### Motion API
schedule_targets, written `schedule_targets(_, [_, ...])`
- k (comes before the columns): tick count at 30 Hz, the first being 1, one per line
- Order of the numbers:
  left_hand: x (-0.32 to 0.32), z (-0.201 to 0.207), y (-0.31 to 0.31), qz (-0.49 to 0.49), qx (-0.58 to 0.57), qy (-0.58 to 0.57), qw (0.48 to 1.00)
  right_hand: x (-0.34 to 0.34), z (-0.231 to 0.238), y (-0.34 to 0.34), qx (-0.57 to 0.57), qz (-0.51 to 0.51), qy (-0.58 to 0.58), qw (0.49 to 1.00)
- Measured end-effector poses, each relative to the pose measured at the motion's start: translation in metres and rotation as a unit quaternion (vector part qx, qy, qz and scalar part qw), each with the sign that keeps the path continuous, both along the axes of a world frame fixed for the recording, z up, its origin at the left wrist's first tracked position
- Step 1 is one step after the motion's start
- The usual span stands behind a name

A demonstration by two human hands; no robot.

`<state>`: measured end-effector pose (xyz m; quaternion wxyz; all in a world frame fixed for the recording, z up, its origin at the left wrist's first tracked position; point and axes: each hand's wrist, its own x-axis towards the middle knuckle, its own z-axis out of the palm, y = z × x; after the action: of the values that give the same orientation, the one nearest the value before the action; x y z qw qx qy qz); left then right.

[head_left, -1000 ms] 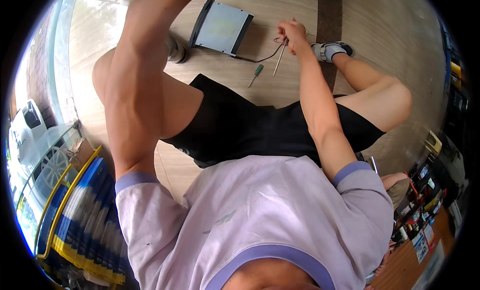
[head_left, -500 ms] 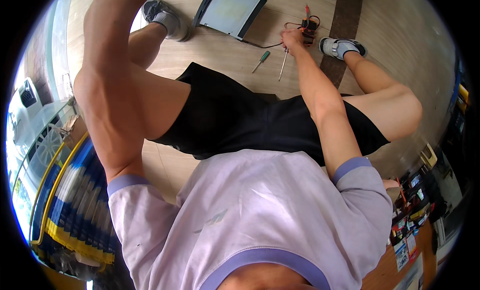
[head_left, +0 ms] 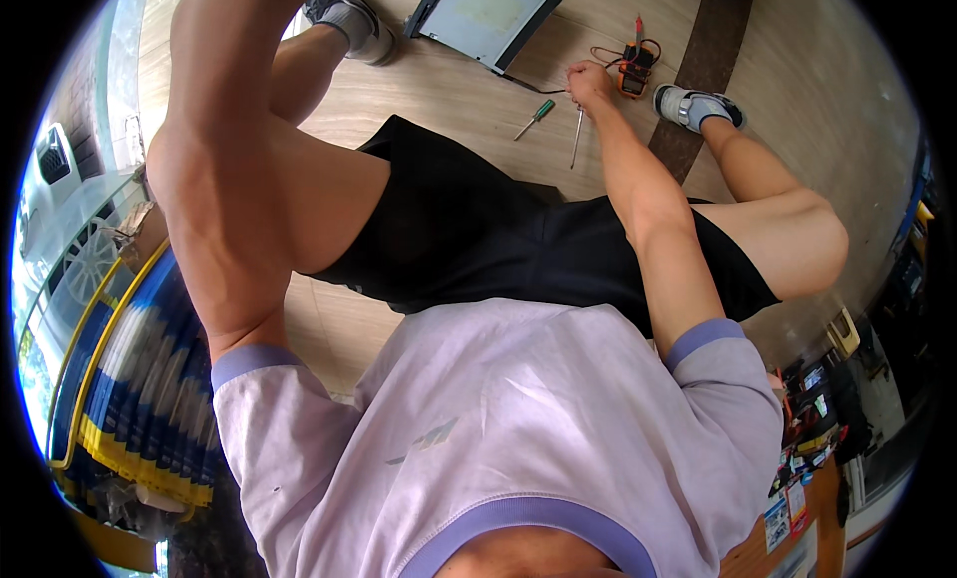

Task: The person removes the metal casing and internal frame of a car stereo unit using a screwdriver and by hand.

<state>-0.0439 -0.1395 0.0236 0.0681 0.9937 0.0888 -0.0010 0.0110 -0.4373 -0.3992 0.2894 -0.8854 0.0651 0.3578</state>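
My right hand [head_left: 590, 83] reaches down to the floor, its fingers closed where a black cable [head_left: 536, 87] runs into them; the cable's end is hidden in the grip. That cable comes from a flat, light-grey metal box [head_left: 485, 15] on the tiles. A thin screwdriver shaft [head_left: 576, 140] points out from below the hand, its handle hidden. To the left lies a green-handled screwdriver [head_left: 534, 120]. On the other side, close to the hand but apart from it, sits an orange and black multimeter [head_left: 634, 72] with a red probe [head_left: 639, 26]. My left arm leaves the top edge, so that hand is out of sight.
My feet rest either side of the things, one shoe [head_left: 361, 30] left of the box, the other shoe [head_left: 698, 108] on a dark floor strip [head_left: 725, 30]. A yellow-framed rack [head_left: 130, 379] with blue and yellow packets stands left. A cluttered wooden desk [head_left: 788, 518] is at lower right.
The view has shifted, so floor things appear farther right. My right hand has moved a little left, away from the multimeter, which now shows more fully.
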Motion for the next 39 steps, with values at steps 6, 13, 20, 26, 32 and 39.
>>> schedule_targets(6, [-0.003, 0.003, 0.004, -0.011, 0.000, 0.012, 1.000, 0.000, 0.016, 0.004, 0.017, -0.001, 0.086, 0.996])
schedule_targets(13, [0.007, -0.014, 0.015, 0.068, -0.058, 0.123, 0.988, 0.007, -0.003, -0.022, 0.081, -0.086, 0.093, 0.989])
schedule_targets(20, [0.014, -0.217, 0.064, 0.072, -0.185, -0.015, 0.980, 0.002, 0.002, -0.015, 0.126, -0.121, 0.123, 0.977])
schedule_targets(26, [-0.034, -0.347, 0.025, 0.242, -0.280, 0.040, 0.928, -0.022, 0.051, 0.042, 0.237, -0.211, 0.175, 0.932])
schedule_targets(32, [-0.040, -0.363, 0.014, 0.280, -0.354, 0.054, 0.891, -0.011, 0.071, 0.062, 0.246, -0.105, 0.136, 0.954])
schedule_targets(39, [-0.037, -0.354, 0.025, 0.313, -0.371, 0.079, 0.871, -0.009, 0.079, 0.094, 0.209, 0.012, 0.118, 0.971])
